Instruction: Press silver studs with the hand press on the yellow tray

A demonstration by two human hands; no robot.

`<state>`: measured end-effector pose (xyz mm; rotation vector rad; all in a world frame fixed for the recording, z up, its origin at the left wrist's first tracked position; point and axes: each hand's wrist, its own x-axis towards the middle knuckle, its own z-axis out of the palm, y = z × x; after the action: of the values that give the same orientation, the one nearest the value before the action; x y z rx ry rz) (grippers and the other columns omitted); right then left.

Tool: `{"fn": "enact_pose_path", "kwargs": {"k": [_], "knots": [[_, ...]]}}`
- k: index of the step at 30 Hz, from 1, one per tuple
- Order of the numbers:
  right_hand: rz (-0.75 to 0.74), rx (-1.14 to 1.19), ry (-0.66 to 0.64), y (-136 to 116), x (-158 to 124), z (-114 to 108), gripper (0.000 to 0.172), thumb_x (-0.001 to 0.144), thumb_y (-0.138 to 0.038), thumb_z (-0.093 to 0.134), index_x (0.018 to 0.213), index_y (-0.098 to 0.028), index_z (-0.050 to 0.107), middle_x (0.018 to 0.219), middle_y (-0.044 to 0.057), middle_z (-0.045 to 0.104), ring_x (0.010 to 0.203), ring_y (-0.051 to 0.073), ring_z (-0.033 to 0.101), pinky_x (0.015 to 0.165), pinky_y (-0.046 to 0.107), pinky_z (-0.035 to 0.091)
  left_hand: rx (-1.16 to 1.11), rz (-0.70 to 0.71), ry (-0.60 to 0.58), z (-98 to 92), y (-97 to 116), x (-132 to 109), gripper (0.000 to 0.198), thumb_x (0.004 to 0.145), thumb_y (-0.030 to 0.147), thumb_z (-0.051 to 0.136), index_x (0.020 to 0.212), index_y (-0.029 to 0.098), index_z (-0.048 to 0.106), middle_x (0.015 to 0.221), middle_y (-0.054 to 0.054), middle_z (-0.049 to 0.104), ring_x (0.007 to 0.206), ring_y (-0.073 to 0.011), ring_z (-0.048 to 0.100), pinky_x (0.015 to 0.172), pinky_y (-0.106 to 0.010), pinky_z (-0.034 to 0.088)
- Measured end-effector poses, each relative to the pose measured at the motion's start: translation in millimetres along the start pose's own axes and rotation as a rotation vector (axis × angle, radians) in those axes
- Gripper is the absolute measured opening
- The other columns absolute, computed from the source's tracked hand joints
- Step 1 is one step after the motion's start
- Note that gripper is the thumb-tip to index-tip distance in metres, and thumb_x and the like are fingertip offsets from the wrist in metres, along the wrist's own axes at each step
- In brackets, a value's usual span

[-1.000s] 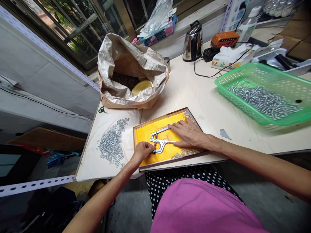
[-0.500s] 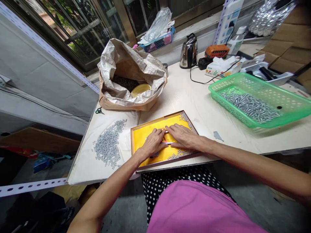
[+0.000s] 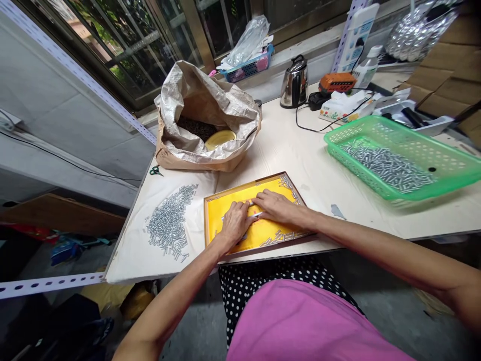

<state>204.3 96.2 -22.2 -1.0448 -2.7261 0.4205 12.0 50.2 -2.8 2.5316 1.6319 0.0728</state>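
A shallow tray with a yellow bottom and a brown rim lies at the table's front edge. Both my hands are inside it, close together. My left hand curls its fingers and thumb on the left ends of two thin pale strips. From the other side, my right hand grips their right ends between fingers and thumb. Whether these are single pieces or rows of small pins cannot be made out. Small metal pins lie loose along the tray's front and right edges. A dark item beneath my left hand is mostly hidden.
A heap of metal pins lies left of the tray, with green-handled scissors behind. An open sack stands at the back. On the right are a green basket holding pins, a kettle and a tissue box.
My hands have drawn slightly closer together, and the gap between the two pale strips looks narrower. The tray and the things around it stay in place; the view has shifted a little.
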Motion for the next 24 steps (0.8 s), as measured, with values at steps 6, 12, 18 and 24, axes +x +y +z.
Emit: {"fn": "enact_pose_path", "kwargs": {"k": [6,12,18,24], "knots": [[0.008,-0.051,0.010,29,10,-4,0.028,0.096,-0.035,0.057,0.113,-0.013,0.065,0.109,0.015,0.064,0.101,0.026,0.054,0.082,0.034,0.040,-0.080,0.158,0.141,13.2,25,-23,0.020,0.095,0.028,0.058,0.111,0.020,0.065,0.138,-0.012,0.056,0.127,-0.0289,0.049,0.105,-0.046,0.045],[-0.018,-0.254,0.126,42,22,4,0.019,0.098,-0.020,0.048,0.094,-0.017,0.066,0.098,0.010,0.066,0.094,0.023,0.050,0.079,0.033,0.032,-0.307,0.109,0.124,25.0,46,-36,0.018,0.097,0.029,0.053,0.101,0.016,0.065,0.103,-0.010,0.068,0.102,-0.0233,0.059,0.095,-0.039,0.050],[0.006,-0.287,0.158,37,16,10,0.016,0.096,-0.017,0.048,0.094,-0.018,0.064,0.098,0.010,0.064,0.091,0.023,0.047,0.073,0.032,0.028,-0.369,0.155,0.139,27.4,45,-43,0.025,0.097,0.026,0.054,0.118,0.016,0.062,0.116,-0.011,0.066,0.112,-0.0232,0.059,0.104,-0.040,0.047],[0.050,-0.187,0.178,37,13,25,0.017,0.093,-0.011,0.046,0.087,-0.018,0.060,0.092,0.008,0.061,0.084,0.020,0.047,0.070,0.029,0.030,-0.283,-0.056,0.350,1.2,-4,-48,0.021,0.097,0.025,0.053,0.109,0.017,0.069,0.116,-0.011,0.065,0.110,-0.0215,0.059,0.097,-0.035,0.049]]}}
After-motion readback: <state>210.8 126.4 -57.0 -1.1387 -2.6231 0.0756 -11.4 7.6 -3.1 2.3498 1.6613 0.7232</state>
